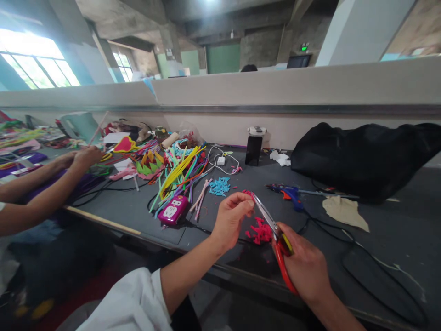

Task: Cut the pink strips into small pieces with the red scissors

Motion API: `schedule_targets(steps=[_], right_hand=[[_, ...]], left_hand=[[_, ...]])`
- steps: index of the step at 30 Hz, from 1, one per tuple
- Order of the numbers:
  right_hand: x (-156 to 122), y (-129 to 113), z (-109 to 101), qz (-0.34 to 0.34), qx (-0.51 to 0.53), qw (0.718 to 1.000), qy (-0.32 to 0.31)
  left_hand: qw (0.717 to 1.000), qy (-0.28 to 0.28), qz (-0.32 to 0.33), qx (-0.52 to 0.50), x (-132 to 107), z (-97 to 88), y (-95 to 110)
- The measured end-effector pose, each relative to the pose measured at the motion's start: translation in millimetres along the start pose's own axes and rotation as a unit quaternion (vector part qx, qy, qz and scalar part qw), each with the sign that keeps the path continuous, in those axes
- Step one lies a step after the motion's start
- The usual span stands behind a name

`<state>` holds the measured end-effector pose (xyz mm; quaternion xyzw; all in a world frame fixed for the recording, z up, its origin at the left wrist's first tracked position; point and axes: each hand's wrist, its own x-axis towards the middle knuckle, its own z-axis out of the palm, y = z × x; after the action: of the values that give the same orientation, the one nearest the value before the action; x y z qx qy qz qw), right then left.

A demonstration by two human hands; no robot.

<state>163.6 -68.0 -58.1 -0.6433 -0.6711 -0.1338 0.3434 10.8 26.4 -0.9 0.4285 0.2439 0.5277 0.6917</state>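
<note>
My right hand (305,264) grips red-handled scissors (274,230), blades pointing up and left. My left hand (232,216) pinches a small pink piece (247,193) right at the blade tips. Below the blades, a heap of pink cut bits (259,232) lies on the grey table (138,209). A pile of blue cut bits (219,186) sits a little further back.
Colourful pipe cleaners (177,174), a pink case (173,210), a blue glue gun (289,192) with a black cable (365,264), a black bag (365,156), a beige scrap (344,210) and a black box (254,149). Another person's arms (51,177) work at the left.
</note>
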Motion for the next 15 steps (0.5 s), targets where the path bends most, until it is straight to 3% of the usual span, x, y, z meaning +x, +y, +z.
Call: schedule_targets(steps=[7,15], right_hand=[[0.3,0.4,-0.1,0.044,0.028,0.999,-0.01],[14.2,-5.6,-16.4,0.114,0.148,0.982,0.032]], left_hand=[[1.0,-0.018,-0.005,-0.01,-0.4,0.2,0.7],[0.978,-0.137,-0.156,0.011,-2.4,-0.7,1.5]])
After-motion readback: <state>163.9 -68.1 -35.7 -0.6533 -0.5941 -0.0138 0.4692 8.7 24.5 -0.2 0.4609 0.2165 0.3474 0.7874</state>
